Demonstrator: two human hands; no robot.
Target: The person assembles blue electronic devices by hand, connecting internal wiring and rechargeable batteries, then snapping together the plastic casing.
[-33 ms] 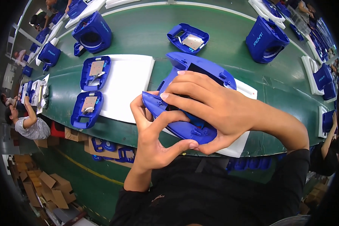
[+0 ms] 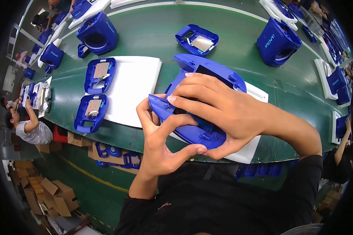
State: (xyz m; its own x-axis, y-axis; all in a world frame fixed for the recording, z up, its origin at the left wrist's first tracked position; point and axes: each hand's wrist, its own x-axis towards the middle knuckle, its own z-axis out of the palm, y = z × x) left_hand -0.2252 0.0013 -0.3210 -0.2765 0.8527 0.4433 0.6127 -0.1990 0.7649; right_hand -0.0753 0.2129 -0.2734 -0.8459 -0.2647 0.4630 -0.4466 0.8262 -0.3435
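A blue plastic housing (image 2: 206,62) with an open, dark inside is in front of me, over a white foam sheet. My left hand (image 2: 161,143) curls around its near left rim, forefinger bent over the edge and thumb against the near side. Across the opening lies my right hand (image 2: 223,111), fingers bent over the housing and thumb at the near rim beside the left thumb. Both hands are closed on it. My right hand hides much of the inside; a bit of blue and red shows beneath it.
Left of me, two blue panels with boards, one nearer (image 2: 91,113) and one farther (image 2: 100,75), lie by a white foam sheet (image 2: 135,84). Another panel (image 2: 198,41) lies ahead. Blue housings stand at far left (image 2: 98,33) and far right (image 2: 276,43). A person (image 2: 33,129) works at left.
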